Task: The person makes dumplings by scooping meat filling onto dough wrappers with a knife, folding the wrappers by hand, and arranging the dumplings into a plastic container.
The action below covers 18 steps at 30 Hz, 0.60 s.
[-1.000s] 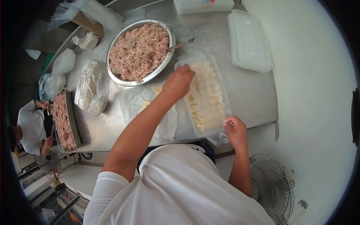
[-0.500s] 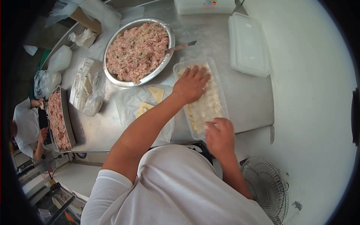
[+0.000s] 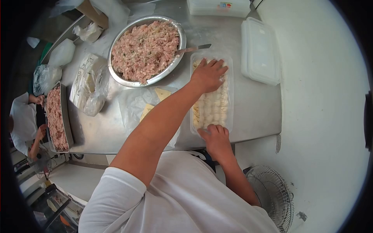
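In the head view, my left hand [image 3: 210, 76] lies with spread fingers on the far part of a clear plastic tray [image 3: 231, 99]. Rows of pale dumplings [image 3: 210, 108] fill the tray, and a clear film seems to lie over them. My right hand [image 3: 217, 142] rests at the tray's near edge, thumb apart from its fingers, with nothing visible held. Left of the tray, wrapper pieces [image 3: 162, 94] lie on crumpled plastic [image 3: 130, 101], partly behind my left forearm. A metal bowl [image 3: 183, 34] of minced filling stands beyond, with a spatula [image 3: 196, 48] resting in it.
Stacked lids or containers [image 3: 261, 52] lie at right by the wall, and more containers [image 3: 219, 7] at the far edge. Plastic bags [image 3: 90, 85] and a long pan [image 3: 65, 116] of filling are at left. Beyond them is another person [image 3: 22, 118]. A fan [image 3: 270, 194] stands lower right.
My left hand has opened from a pinch and now lies flat on the tray's contents. My right hand has moved left to the near edge. The tray now sits straighter.
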Motion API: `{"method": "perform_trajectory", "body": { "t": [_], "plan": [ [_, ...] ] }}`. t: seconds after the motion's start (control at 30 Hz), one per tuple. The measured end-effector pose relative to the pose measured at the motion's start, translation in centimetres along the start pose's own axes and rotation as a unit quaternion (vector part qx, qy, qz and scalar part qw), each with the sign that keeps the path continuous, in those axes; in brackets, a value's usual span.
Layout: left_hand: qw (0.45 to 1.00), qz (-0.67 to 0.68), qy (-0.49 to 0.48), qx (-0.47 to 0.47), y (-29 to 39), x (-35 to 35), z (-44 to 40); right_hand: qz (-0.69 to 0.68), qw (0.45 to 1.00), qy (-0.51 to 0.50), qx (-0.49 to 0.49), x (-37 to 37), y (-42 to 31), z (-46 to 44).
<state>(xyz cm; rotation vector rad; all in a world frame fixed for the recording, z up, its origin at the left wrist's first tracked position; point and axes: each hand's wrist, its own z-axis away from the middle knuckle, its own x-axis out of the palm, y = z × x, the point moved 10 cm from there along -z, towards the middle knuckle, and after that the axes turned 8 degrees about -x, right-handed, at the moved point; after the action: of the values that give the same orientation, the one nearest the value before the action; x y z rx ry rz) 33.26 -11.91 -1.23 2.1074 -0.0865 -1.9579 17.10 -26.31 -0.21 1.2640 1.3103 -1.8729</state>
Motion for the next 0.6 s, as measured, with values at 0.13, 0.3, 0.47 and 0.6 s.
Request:
{"method": "perform_trajectory", "body": {
  "t": [0.13, 0.3, 0.47, 0.6],
  "plan": [
    [0.998, -0.003, -0.056, -0.003, 0.3, -1.0, -2.0, -0.035, 0.999, 0.022, -0.003, -0.7, 0.7, -0.7],
    [0.997, 0.022, -0.075, 0.005, -0.4, 0.5, -2.1, -0.083, 0.996, 0.032, -0.018, 0.2, 0.6, -0.4],
    [0.999, 0.029, 0.033, 0.007, 0.1, -0.5, -1.0, -0.079, 0.997, -0.008, -0.016, -3.7, -1.0, -1.4],
    [0.999, 0.04, -0.024, -0.009, 1.8, 0.3, -0.6, -0.09, 0.996, -0.019, -0.006, -4.0, -0.6, -2.6]
  ]
}}
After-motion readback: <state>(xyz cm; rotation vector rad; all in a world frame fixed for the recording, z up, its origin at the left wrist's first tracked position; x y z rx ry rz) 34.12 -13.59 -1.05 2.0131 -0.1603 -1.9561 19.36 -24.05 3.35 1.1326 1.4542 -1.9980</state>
